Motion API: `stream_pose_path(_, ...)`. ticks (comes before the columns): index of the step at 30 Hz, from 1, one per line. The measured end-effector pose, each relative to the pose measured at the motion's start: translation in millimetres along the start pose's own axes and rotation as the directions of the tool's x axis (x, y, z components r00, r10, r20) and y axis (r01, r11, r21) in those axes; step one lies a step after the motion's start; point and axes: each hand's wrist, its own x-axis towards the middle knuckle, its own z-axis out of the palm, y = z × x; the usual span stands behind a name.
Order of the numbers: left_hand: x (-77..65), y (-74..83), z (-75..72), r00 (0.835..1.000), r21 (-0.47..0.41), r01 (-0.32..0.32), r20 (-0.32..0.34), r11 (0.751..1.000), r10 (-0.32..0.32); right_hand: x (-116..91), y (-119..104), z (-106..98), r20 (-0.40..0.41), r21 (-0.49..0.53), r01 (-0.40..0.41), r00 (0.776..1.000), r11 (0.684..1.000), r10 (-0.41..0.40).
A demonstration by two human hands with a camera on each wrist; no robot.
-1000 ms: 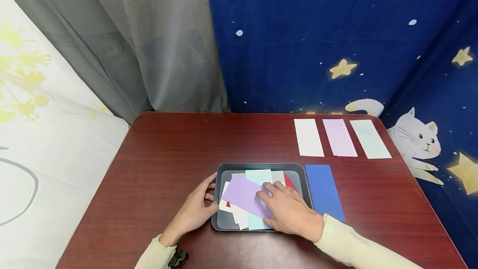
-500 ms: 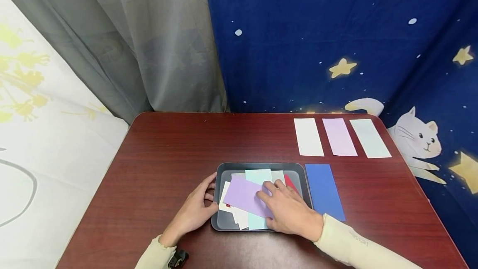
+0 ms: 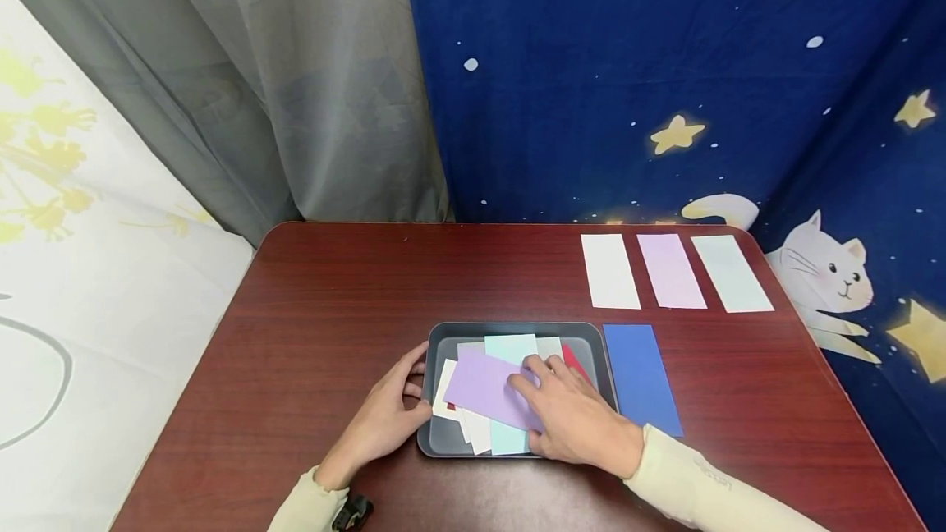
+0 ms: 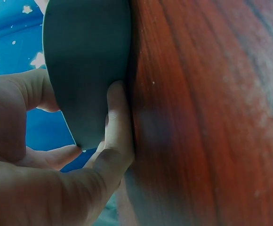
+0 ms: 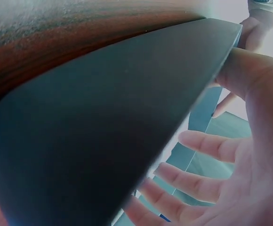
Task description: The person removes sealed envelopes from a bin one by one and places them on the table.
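Note:
My left hand (image 3: 380, 417) grips the left side of a dark grey rectangular tray (image 3: 446, 438). The left wrist view shows fingers at the tray's outer wall (image 4: 89, 52) and rim. Inside the tray, a purple paper card (image 3: 479, 384) lies slanted across several others, among them a light blue card (image 3: 510, 345), white ones and a red one (image 3: 576, 365). My right hand (image 3: 580, 421) reaches over the tray's right half, its bent fingers touching the purple card. From the right wrist, its fingers appear spread beyond the tray's near wall (image 5: 89, 103); their contact with the card is hidden there.
Right of the tray lies a blue card (image 3: 641, 376) on the dark red wooden table (image 3: 332, 294). Farther back, a white card (image 3: 610, 271), a pale lilac card (image 3: 671, 271) and a pale mint card (image 3: 732, 273) form a row. Curtains hang behind the table.
The purple card has shifted slightly right and toward me, under my right fingers. The right thumb has moved a little rightward; my left hand and the tray stay in place.

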Motion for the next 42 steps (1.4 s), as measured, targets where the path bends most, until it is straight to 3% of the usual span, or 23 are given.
stream_pose_path(15,-1.0,0.7,-1.9,1.0,-0.002,-0.005,0.005,1.0,0.005,-9,7,-19,0.031,0.033,-0.088,0.996,0.996,0.087)
stream_pose_path(23,-0.5,1.4,-2.2,1.0,-0.006,-0.008,-0.001,1.0,0.008,-19,18,-30,0.01,0.027,-0.142,0.99,0.989,0.142)
stream_pose_path(34,-1.1,0.9,-2.9,1.0,0.002,0.005,0.006,1.0,-0.005,-36,33,-46,-0.022,0.01,-0.233,0.972,0.972,0.233)
stream_pose_path(42,-0.7,-0.4,-2.4,1.0,-0.001,-0.001,0.015,1.0,0.001,-57,48,-51,-0.01,0.006,-0.329,0.944,0.944,0.329)
